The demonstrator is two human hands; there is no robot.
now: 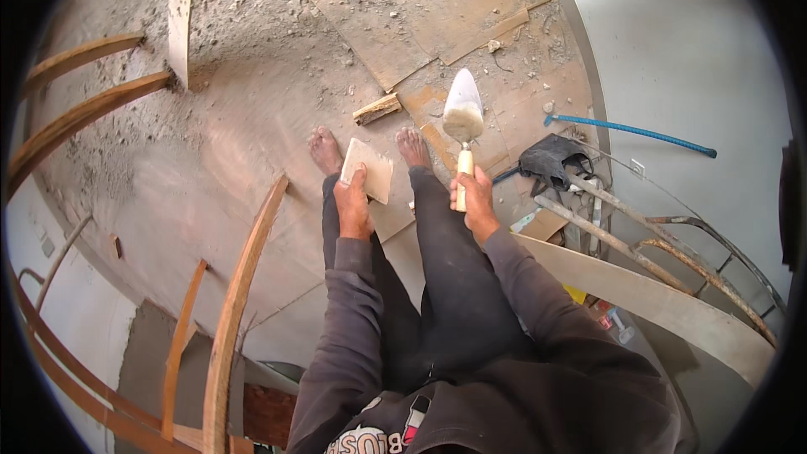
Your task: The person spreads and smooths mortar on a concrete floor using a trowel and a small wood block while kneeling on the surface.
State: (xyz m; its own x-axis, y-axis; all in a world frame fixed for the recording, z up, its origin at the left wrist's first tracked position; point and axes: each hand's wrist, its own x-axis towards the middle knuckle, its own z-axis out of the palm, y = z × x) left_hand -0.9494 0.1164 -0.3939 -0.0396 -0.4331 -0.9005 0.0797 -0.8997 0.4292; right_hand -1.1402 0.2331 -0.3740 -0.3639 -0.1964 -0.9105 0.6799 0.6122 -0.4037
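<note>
My left hand [354, 207] is closed on a small square, pale tile-like piece [370, 170], the thumb lying across its face. In my right hand [476, 203] is a pointing trowel [464, 105], gripped by its light wooden handle, the blade pointing away from me. Grey material coats the part of the blade near the handle. Trowel and square piece are apart, both held above the floor in front of my legs. Just beyond my bare feet [412, 148] lies a short wood offcut [377, 108].
Several wooden props [245, 311] stand on the left. Rubble [252, 0] and flat boards [378, 42] cover the far floor. At right are a dark bag [551, 161], a blue hose [630, 128] along the wall, metal scaffold frames [639, 245] and a long plank [647, 292].
</note>
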